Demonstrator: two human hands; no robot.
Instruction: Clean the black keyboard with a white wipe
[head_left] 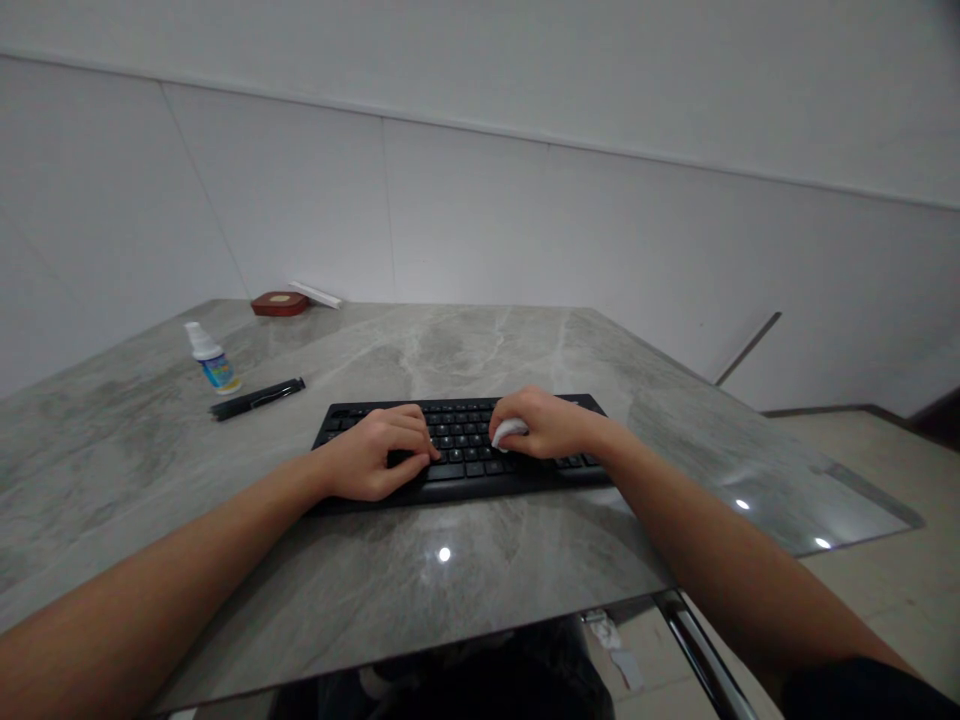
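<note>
A black keyboard (480, 486) lies on the grey marbled tabletop in front of me. My left hand (379, 450) is on its left half, fingers bent together and pressing down on the keys, with the thumb tip close to the index finger. On the right half, my right hand (544, 425) is closed around a small white wad (510, 430), perhaps tissue or cloth, which touches or nearly touches the keys. Most of the right fingers' undersides are hidden.
Left of the keyboard stand a small white-capped spray bottle (216, 365) and a black pen-like item (259, 398), lying flat. A reddish-brown box (280, 303) and a white strip (316, 294) lie by the wall. The marbled table (450, 345) ends at a front edge near my body.
</note>
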